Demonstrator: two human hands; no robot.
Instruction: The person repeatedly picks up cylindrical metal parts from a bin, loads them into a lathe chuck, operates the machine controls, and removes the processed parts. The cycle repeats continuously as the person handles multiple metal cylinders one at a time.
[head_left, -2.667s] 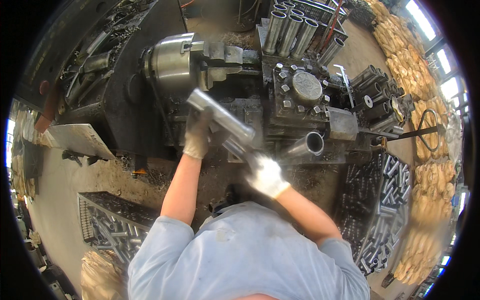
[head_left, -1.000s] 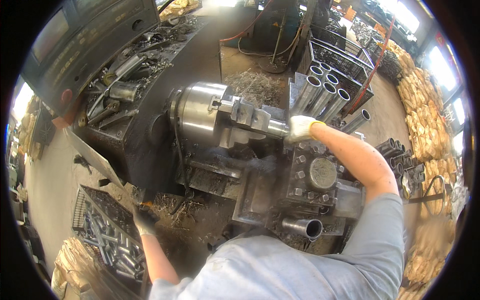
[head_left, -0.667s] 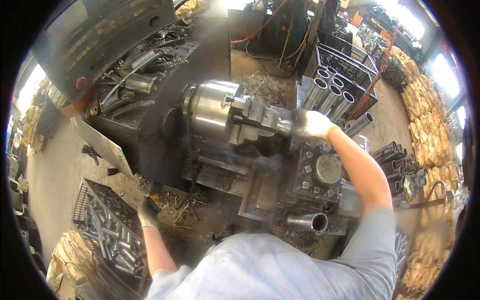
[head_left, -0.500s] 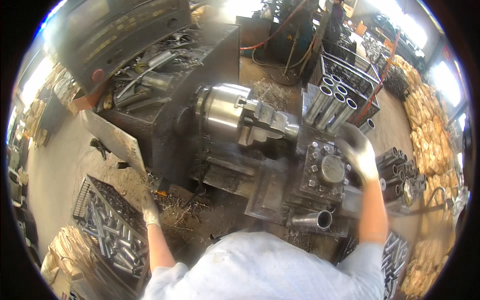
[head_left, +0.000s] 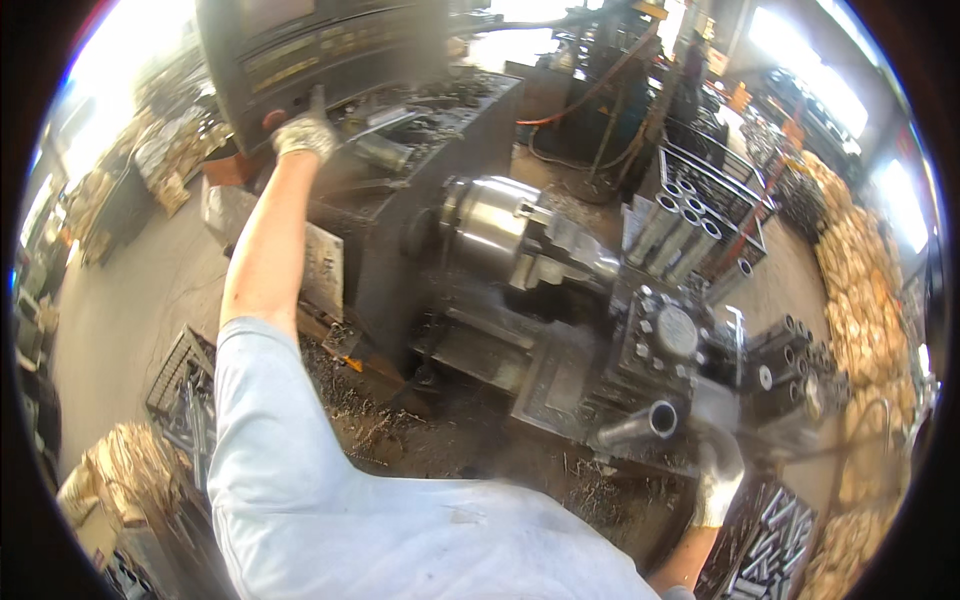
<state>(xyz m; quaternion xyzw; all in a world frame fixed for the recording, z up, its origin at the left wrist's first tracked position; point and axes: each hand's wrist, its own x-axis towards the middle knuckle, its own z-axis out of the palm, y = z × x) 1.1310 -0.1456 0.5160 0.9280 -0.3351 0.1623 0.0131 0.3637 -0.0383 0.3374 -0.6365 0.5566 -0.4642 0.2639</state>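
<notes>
My left hand (head_left: pixel 306 136), in a pale work glove, is raised at the lathe's dark control panel (head_left: pixel 330 62). One finger stretches up against the panel, close to a red button (head_left: pixel 273 120), and no object shows in the hand. My right hand (head_left: pixel 718 472), also gloved and smeared by motion, is low at the near right of the carriage; its fingers cannot be made out. Between the hands are the shiny lathe chuck (head_left: pixel 492 218) with stepped jaws and the square, bolted tool post (head_left: pixel 667 333). A short steel tube (head_left: pixel 640 425) lies in front of the tool post.
Several steel tubes (head_left: pixel 682 235) stand upright behind the tool post; more dark tubes (head_left: pixel 785 355) lie at right. A T-shaped metal handle (head_left: pixel 738 345) rises beside the post. Crates of metal pieces stand at lower left (head_left: pixel 180 395) and lower right (head_left: pixel 770 540). Metal shavings (head_left: pixel 375 430) litter the floor.
My left hand has risen from low beside the metal plate to the control panel. The right hand has left the tool post's far side and come down nearer my body. The view has shifted slightly.
</notes>
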